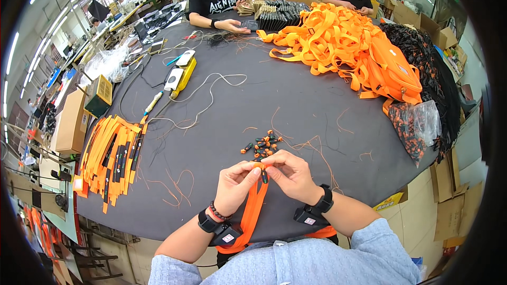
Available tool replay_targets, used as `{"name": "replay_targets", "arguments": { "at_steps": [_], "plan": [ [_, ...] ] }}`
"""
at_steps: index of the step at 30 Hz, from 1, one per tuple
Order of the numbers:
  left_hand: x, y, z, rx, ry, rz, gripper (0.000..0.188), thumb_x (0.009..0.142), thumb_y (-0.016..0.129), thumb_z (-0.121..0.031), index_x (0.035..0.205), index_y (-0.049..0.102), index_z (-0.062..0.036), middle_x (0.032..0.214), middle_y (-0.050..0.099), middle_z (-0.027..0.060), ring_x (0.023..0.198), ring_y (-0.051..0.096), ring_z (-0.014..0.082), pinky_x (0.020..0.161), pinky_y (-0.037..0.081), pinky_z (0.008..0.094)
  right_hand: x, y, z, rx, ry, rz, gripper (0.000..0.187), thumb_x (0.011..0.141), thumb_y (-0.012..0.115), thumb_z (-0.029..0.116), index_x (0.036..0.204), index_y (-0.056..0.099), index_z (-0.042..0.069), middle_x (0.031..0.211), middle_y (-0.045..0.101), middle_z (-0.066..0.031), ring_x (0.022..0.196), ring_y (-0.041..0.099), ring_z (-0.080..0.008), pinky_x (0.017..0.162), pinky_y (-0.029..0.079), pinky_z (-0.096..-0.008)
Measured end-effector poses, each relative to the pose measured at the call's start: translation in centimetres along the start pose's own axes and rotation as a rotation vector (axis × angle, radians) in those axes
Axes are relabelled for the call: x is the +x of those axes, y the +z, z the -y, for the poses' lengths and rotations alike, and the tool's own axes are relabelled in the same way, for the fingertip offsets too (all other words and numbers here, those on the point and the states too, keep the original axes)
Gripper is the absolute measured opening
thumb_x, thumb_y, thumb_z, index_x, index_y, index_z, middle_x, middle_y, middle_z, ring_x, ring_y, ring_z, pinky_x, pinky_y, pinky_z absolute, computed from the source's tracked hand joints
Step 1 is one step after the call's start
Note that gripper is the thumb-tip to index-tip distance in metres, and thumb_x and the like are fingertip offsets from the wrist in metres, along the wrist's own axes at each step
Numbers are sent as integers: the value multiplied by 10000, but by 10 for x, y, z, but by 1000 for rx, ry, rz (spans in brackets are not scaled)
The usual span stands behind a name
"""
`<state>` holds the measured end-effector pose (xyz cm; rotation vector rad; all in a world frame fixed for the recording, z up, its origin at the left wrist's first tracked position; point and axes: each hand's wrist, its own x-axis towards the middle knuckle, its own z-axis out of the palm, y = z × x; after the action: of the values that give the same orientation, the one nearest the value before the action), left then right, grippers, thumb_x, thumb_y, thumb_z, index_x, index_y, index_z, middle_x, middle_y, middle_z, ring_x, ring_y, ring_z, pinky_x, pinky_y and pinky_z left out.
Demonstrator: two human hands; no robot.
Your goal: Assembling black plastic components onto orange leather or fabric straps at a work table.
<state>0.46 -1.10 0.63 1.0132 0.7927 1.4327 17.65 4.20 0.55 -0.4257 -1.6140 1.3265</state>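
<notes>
Near the front edge of the dark table, my left hand [235, 186] and my right hand [292, 177] meet. Both are closed, thumbs and forefingers pinching the end of an orange webbing strap [252, 215]. The strap hangs from my fingers over the table edge toward my lap. A small dark piece with orange on it [264, 176] shows between my thumbs; my fingertips partly hide how it sits against the strap. Just beyond my hands lies a loose pile of small black-and-orange cord-end pieces [263, 143].
Orange-and-black strips [113, 153] lie at left, near a yellow power strip [184, 76] with cables. A heap of orange webbing [338, 42], an orange bag [393, 68] and a clear plastic bag of small parts [412, 132] are at right. Two people sit across the table.
</notes>
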Motion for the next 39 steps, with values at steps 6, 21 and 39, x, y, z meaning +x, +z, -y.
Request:
{"name": "replay_targets", "arguments": {
  "at_steps": [6,21,39],
  "plan": [
    [0,0,1,-16,-6,10,162,914,599,-8,1060,669,1,984,653,51,881,609,99,801,500,247,0,-1,-1,-18,-29,-2,200,893,606,-24,1093,620,-20,1021,599,-99,952,581,-163,851,475,-301],
    [-1,-1,2,-6,-49,21,130,913,607,-29,1000,685,29,889,660,84,753,618,130,702,509,250,3,3,-4,-165,-138,-90,91,859,661,-2,947,684,-6,868,625,-85,771,595,-135,675,479,-240],
    [-2,-1,-1,-7,-60,-45,155,905,612,-15,1051,644,26,982,686,80,883,637,118,812,513,266,2,-3,-1,153,162,-8,174,947,579,108,1076,601,-7,966,607,-44,912,579,-111,824,472,-271]
  ]
}}
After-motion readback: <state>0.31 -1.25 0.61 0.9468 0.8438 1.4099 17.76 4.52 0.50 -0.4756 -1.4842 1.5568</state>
